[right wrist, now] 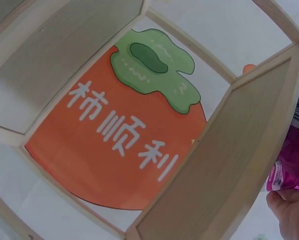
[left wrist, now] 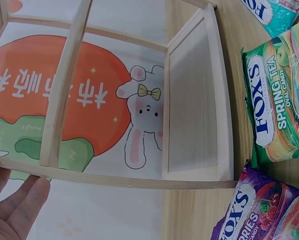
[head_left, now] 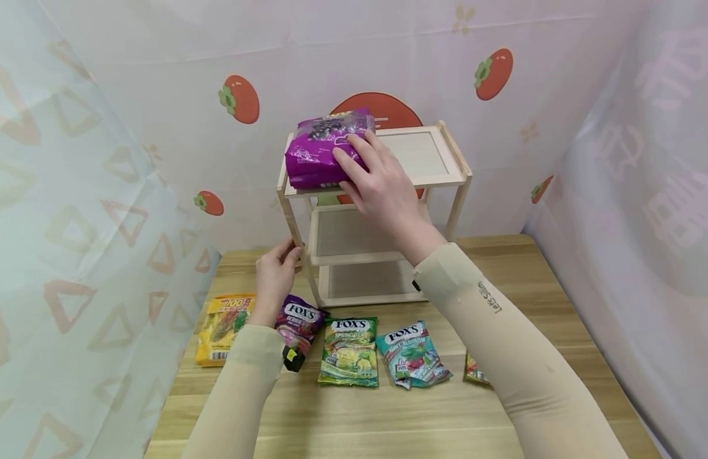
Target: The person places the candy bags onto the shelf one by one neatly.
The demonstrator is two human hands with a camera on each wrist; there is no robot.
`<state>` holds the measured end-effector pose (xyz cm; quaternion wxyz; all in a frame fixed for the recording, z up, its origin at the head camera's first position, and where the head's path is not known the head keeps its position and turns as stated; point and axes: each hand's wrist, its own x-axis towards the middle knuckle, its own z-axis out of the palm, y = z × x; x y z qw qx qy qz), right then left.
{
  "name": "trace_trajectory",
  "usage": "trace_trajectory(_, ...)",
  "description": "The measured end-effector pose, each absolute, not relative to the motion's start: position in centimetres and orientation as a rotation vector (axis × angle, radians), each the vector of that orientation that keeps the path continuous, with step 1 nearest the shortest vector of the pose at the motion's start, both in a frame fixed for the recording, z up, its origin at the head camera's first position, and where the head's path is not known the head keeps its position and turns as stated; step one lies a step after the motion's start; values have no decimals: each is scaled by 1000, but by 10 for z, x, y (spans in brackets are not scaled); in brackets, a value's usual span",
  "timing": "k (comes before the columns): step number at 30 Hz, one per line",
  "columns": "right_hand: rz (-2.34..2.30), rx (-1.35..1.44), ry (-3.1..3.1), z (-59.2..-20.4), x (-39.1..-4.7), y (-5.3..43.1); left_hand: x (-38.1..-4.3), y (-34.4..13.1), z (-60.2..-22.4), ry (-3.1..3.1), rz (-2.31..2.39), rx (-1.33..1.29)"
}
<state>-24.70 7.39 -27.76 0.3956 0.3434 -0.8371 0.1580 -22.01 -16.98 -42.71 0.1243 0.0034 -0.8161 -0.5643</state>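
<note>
A small three-tier wooden shelf [head_left: 414,153] stands on the table. A plump purple bag [head_left: 316,156] with a dark fruit picture lies on the left half of its top tier. My right hand [head_left: 383,188] grips the bag from the right, fingers spread over its upper side; in the right wrist view the thumb is at the bag's lower edge. With my left hand [head_left: 276,271] I hold the shelf's left front post, between the lower and middle tiers. The left wrist view shows those fingertips [left wrist: 37,192] right at the post.
In front of the shelf lie a yellow candy bag [head_left: 207,331], a purple Fox's Berries bag [head_left: 293,319], a green Fox's Spring Tea bag [head_left: 348,366] and a teal Fox's bag [head_left: 408,357]. Another packet [head_left: 473,370] is partly hidden by my right sleeve. A printed cloth backdrop surrounds the table.
</note>
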Motion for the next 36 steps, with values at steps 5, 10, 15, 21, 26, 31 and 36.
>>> trace_trajectory(5,401,881,-2072,-280,-241,83,-219,-170,-427,-2373,-1662,12)
trace_trajectory(10,407,901,-2009,-285,-237,95,-219,-170,-427,-2370,-1673,2)
trace_trajectory(15,409,916,-1967,-290,-234,110,-218,-170,-426,-2368,-1672,2)
trace_trajectory(21,396,928,-1957,-299,-229,130,-218,-170,-426,-2372,-1665,4)
trace_trajectory(26,400,926,-1935,-308,-225,145,-218,-171,-426,-2396,-1629,7)
trace_trajectory(31,467,954,-1869,-319,-219,158,-216,-172,-425,-2431,-1604,7)
trace_trajectory(36,559,962,-1800,-331,-216,170,-212,-175,-426,-2495,-1613,-8)
